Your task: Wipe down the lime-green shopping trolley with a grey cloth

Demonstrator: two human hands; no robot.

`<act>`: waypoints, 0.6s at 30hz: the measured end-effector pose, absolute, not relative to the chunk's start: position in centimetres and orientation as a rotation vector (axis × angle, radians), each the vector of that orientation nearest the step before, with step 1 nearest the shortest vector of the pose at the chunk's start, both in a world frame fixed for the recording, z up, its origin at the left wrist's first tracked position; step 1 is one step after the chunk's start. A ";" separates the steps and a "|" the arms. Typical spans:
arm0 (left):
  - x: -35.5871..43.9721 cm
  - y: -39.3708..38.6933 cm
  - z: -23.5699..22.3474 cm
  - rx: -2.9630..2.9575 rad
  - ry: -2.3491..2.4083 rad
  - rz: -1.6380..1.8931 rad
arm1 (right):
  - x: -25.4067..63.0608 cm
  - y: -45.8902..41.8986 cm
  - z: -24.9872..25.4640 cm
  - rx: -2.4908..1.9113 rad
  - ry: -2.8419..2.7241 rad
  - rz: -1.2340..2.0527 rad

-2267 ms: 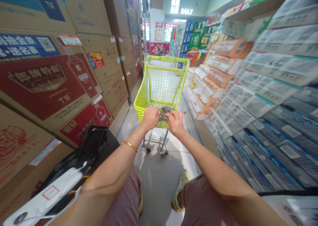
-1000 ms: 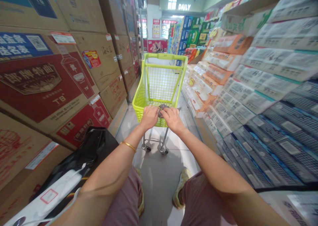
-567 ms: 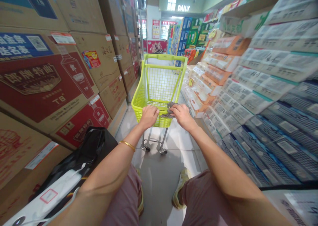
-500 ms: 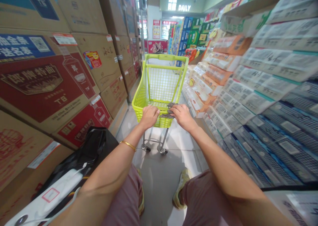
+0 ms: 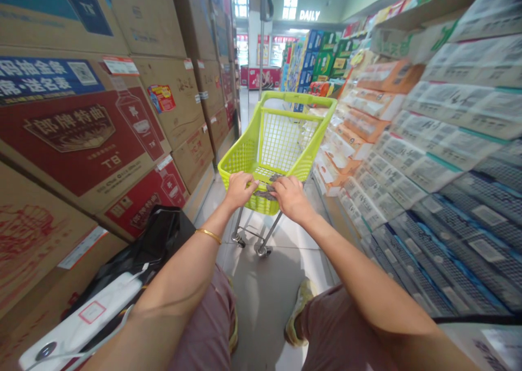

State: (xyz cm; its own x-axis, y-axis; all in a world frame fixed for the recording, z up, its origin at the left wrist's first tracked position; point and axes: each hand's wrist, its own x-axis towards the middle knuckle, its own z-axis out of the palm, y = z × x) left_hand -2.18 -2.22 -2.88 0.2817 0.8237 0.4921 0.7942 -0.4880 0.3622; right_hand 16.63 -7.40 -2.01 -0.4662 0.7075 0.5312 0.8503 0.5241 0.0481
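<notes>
Cart point(image 5: 281, 145) has swung askew, lime-green and latticed

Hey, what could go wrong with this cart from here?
The cart stands at an angle, its far end toward the packs on the right, so it might bump them. It's on wheels, so it could roll if pushed. The cloth bunched under the right grip might slip loose.

Stacked cartons point(image 5: 98, 129) line the left of a pale tiled floor point(image 5: 261, 305), packaged goods point(image 5: 432, 134) the right, and a white DAILY sign point(image 5: 309, 16) glows on the far wall point(image 5: 332, 6).
</notes>
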 end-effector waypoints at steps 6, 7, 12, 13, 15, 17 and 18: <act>-2.8 -1.0 -3.1 2.511 1.503 1.015 | 15.7 -7.7 -2.3 -1.236 -2.277 -0.387; -2.9 -0.9 -3.1 2.521 1.484 1.015 | 15.6 -7.7 -2.4 -1.224 -2.268 -0.378; -2.9 -1.0 -2.8 2.616 1.487 1.033 | 15.1 -7.5 -2.8 -1.150 -2.229 -0.353; -2.8 -1.1 -2.7 2.649 1.506 1.050 | 15.0 -7.4 -3.0 -1.135 -2.218 -0.352; -2.5 -1.6 -2.3 2.711 1.523 1.084 | 15.0 -7.2 -3.4 -1.099 -2.196 -0.342; -2.1 -2.2 -2.1 2.750 1.464 1.066 | 15.0 -6.9 -3.8 -1.040 -2.181 -0.329; -1.9 -2.5 -2.0 2.757 1.405 1.028 | 15.0 -6.8 -4.0 -0.999 -2.176 -0.327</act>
State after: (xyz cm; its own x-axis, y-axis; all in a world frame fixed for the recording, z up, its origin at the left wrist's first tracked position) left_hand -1.91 -2.49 -2.00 0.4316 0.6887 0.5826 0.7637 -0.6227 0.1702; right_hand 15.03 -6.77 -4.03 -0.4493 0.5613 0.6951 0.7408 0.6690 -0.0613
